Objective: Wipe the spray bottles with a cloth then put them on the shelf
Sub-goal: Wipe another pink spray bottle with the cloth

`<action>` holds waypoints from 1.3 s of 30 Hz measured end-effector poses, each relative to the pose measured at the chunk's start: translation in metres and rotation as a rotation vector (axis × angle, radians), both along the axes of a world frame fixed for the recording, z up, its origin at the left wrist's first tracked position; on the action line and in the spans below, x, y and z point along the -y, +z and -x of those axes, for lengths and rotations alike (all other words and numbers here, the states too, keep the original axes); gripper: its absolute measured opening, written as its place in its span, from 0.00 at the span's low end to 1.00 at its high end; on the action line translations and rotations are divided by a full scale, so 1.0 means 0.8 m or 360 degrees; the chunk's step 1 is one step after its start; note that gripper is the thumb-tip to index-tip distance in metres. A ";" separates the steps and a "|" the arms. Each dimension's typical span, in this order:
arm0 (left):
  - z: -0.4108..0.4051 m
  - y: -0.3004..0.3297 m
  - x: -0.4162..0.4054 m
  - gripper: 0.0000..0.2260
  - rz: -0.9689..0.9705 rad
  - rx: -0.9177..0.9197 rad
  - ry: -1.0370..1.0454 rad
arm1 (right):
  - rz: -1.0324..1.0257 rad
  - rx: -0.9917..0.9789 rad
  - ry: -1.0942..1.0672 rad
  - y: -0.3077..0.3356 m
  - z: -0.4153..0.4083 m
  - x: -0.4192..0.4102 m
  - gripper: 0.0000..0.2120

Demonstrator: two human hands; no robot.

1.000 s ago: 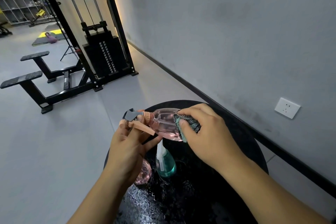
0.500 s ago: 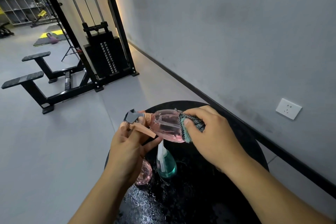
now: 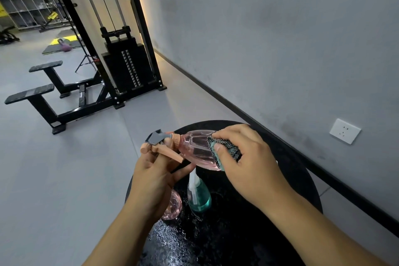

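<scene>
The second pink bottle [image 3: 172, 205] sits mostly hidden behind the left hand [image 3: 154, 176]. The tabletop [image 3: 291, 168] runs off the bottom edge. Items on the far shelf [image 3: 28, 0] are too small to tell.

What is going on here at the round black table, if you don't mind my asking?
A person is wiping a pink spray bottle. The left hand holds it sideways by the trigger head above the black table, and the right hand presses a cloth against its body. A teal bottle and another pink bottle stand on the table.
</scene>
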State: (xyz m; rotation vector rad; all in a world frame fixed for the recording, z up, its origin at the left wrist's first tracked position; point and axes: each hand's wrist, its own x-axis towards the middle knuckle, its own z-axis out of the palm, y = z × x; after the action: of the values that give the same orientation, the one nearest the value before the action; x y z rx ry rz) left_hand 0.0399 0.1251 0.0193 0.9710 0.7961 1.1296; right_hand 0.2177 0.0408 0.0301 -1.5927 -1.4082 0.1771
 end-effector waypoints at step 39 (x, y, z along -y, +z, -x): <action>-0.004 0.019 0.007 0.16 0.0114 0.0063 -0.0033 | -0.0222 -0.0306 -0.0073 -0.006 0.005 0.001 0.08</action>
State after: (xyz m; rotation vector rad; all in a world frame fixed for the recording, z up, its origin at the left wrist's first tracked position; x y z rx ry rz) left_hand 0.0431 0.1197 0.0342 0.8931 0.7880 1.0922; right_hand 0.2137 0.0397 0.0255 -1.4518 -1.2086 0.1954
